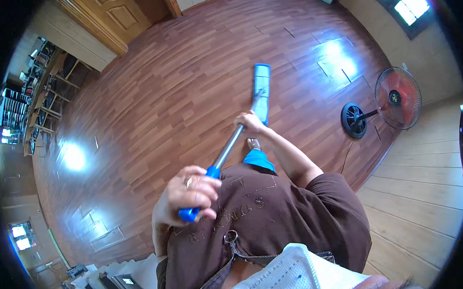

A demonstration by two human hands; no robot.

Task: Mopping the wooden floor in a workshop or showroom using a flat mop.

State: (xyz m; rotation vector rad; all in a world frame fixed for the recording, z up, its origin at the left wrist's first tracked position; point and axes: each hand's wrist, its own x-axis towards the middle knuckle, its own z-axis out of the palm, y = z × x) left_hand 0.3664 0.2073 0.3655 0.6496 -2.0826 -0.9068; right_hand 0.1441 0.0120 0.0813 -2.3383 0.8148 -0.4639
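Observation:
A flat mop with a blue rectangular head (261,87) rests on the wooden floor ahead of me. Its metal shaft (227,151) slants back toward my body and ends in a blue grip (212,172). My left hand (192,193), with a ring on one finger, is wrapped round that grip near my chest; the tip of the handle pokes out below it. Farther down the shaft, close to the mop head, my right hand (249,122) is closed round the metal. One of my feet (253,143) shows just behind the mop head.
A red standing fan (397,98) with a black round base (354,120) stands to the right, its cord trailing on the floor (189,90). A wooden door (120,16) is at the far left. Desks and chairs (49,100) line the left wall.

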